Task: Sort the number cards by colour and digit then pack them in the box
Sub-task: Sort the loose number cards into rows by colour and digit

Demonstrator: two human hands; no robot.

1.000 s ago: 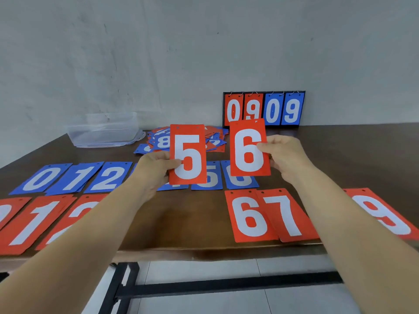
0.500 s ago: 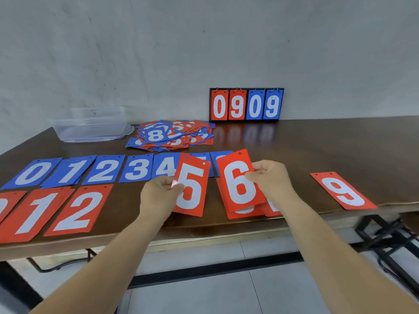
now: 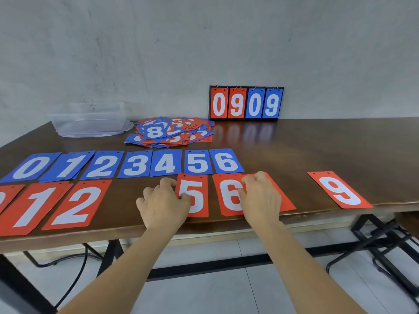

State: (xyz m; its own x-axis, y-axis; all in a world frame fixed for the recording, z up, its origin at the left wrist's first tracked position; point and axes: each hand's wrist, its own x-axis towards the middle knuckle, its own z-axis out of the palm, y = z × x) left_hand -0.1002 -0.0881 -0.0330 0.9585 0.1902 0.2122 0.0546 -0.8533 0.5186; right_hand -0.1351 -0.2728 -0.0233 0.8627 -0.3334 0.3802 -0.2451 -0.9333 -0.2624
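Note:
Flat on the table's front strip lies a red 5 card (image 3: 197,197); my left hand (image 3: 163,205) pinches its left edge, thumb on top. My right hand (image 3: 260,197) pinches the right side of a red 6 card (image 3: 226,197), which lies on another red 6 and partly over a further red card (image 3: 286,201) whose digit is hidden. A blue row (image 3: 133,164) runs from 0 to 6 behind them. Red 1 (image 3: 34,207), red 2 (image 3: 77,205) and red 9 (image 3: 340,189) cards lie in the front row. The clear plastic box (image 3: 90,120) stands at the back left.
A mixed heap of red and blue cards (image 3: 170,132) sits behind the blue row. A flip scoreboard (image 3: 246,103) showing 0909 leans on the wall. The brown table (image 3: 317,146) ends just in front of the red row.
Both hands have come down from in front of me, and the red 5 and red 6 cards now lie flat in the front row. The view has tilted down.

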